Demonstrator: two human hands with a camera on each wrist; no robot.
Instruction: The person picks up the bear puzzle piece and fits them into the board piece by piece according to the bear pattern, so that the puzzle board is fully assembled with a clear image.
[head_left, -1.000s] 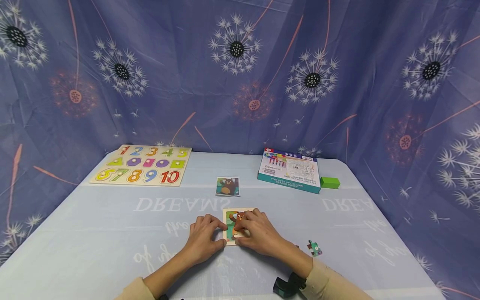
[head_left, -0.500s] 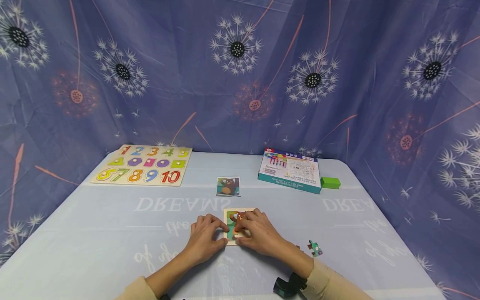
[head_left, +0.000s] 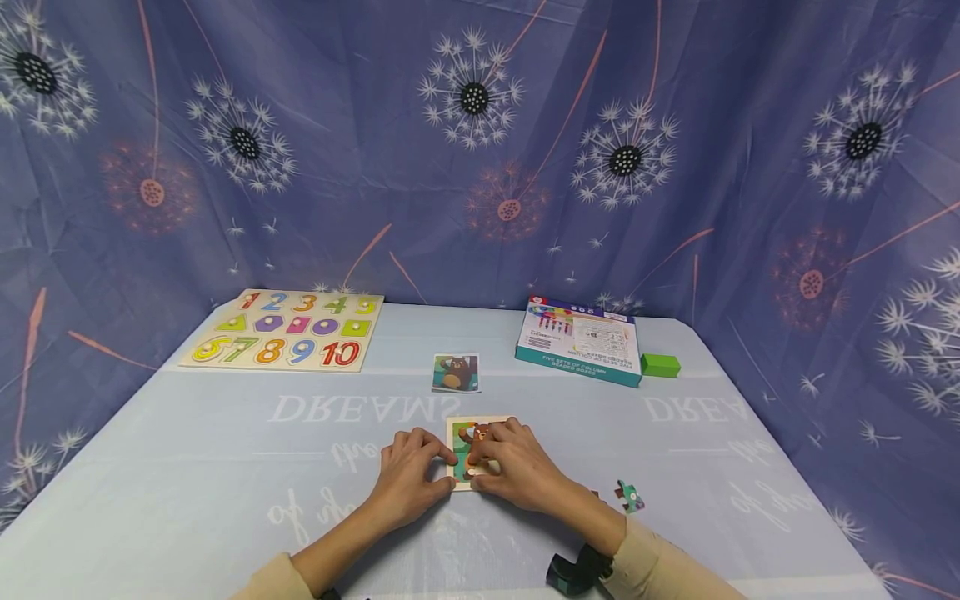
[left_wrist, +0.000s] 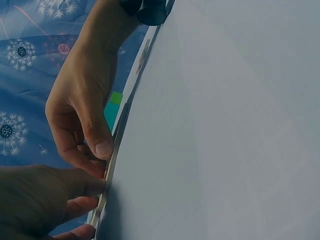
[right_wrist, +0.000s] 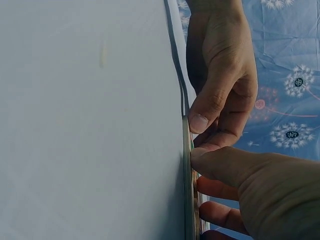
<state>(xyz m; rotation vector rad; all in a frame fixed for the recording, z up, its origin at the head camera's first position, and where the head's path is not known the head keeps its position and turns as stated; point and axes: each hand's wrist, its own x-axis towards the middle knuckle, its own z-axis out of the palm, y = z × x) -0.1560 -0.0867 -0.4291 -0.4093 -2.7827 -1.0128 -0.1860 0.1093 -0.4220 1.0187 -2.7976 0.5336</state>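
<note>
A small puzzle board with a pale rim and a brown bear picture lies on the table between my hands in the head view. My left hand touches its left side with thumb and forefinger. Over its right half is my right hand, fingertips bent down onto the bear picture and thumb at the near edge. That hand hides much of the picture. In the right wrist view, the right hand's fingertips touch the board's face. A loose green jigsaw piece lies right of my right forearm.
A bear picture card lies beyond the puzzle board. At the back left is a number and shape board. A flat box and a green block are at the back right. A patterned curtain hangs behind the table.
My left forefinger has shifted slightly right, further onto the puzzle board's left side. The right hand and the other things look the same.
</note>
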